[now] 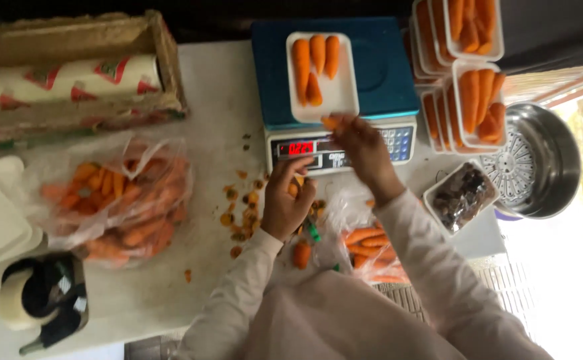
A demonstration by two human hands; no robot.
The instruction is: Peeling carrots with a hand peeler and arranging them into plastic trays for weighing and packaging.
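Note:
A white foam tray (342, 93) with several carrots (311, 63) lies on a blue-topped digital scale (378, 73) whose red display is lit. My right hand (361, 143) reaches over the scale's front and pinches a small carrot piece (330, 123) at the tray's near edge. My left hand (285, 200) hovers just below the scale's display, fingers curled around another carrot piece (293, 189). Cut carrot ends (241, 213) lie scattered on the white table beside it.
A clear bag of carrots (125, 200) lies left, another bag (371, 250) near my right arm. Filled carrot trays (478, 100) stack at right, beside a metal bowl (551, 160) and a tray of dark pieces (461, 197). A wrap roll (71, 80) in a box, a tape dispenser (41, 300).

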